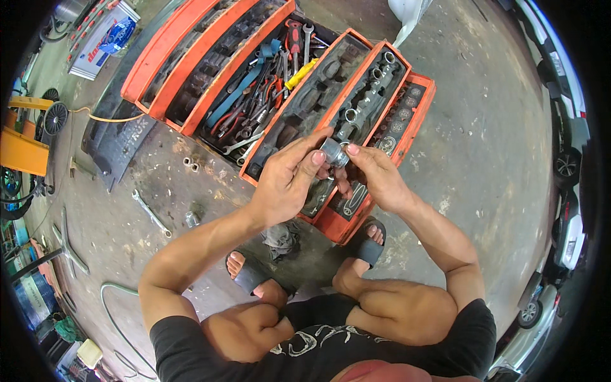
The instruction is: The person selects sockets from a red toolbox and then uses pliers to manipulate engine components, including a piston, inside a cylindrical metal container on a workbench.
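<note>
A shiny steel socket [333, 153] is held between my two hands above the open red toolbox [423, 95]. My left hand [289, 178] grips it from the left, thumb near its lower edge. My right hand [382, 181] pinches it from the right with the thumb at its side. Under them are the toolbox's tiered trays, with wrenches and sockets in the right ones. The middle well holds a heap of pliers, spanners and a yellow-handled screwdriver [299, 75]. Small parts under my fingers are partly hidden.
A spanner [151, 213], a loose socket [191, 219] and small nuts [191, 164] lie on the concrete floor. A grey cloth [277, 240] lies between my sandalled feet. A cross wrench [69, 248], hose [118, 286] and yellow cart [22, 143] stand or lie left. Parked cars [566, 242] line the right.
</note>
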Motion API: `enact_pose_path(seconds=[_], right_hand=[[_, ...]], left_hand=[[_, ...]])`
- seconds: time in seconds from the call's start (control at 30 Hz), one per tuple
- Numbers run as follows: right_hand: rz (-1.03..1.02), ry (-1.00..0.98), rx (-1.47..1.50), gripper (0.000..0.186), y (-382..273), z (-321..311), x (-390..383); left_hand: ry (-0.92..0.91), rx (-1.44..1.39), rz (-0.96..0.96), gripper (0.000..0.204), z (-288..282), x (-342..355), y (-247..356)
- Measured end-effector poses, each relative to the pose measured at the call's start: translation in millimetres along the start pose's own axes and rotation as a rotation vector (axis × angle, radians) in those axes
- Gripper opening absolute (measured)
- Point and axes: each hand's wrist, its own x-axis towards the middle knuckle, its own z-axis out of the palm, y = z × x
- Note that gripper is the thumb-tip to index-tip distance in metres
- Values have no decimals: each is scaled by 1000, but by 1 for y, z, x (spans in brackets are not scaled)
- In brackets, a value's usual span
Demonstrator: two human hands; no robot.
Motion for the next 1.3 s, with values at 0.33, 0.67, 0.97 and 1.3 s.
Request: enact_pose_path(seconds=[0.33, 0.67, 0.97, 1.3], right_hand=[[-42, -102, -127, 45, 7, 4, 1], [-166, -180, -52, 47, 26, -5, 4], [-179, 30, -206, 45, 7, -51, 7], [-386, 709, -935, 39, -44, -186, 80]], left_hand=[[49, 138, -46, 34, -1, -6, 0], [76, 65, -69, 24, 1, -17, -2], [40, 44, -179, 18, -3, -35, -3], [-15, 193, -128, 15, -5, -63, -10]])
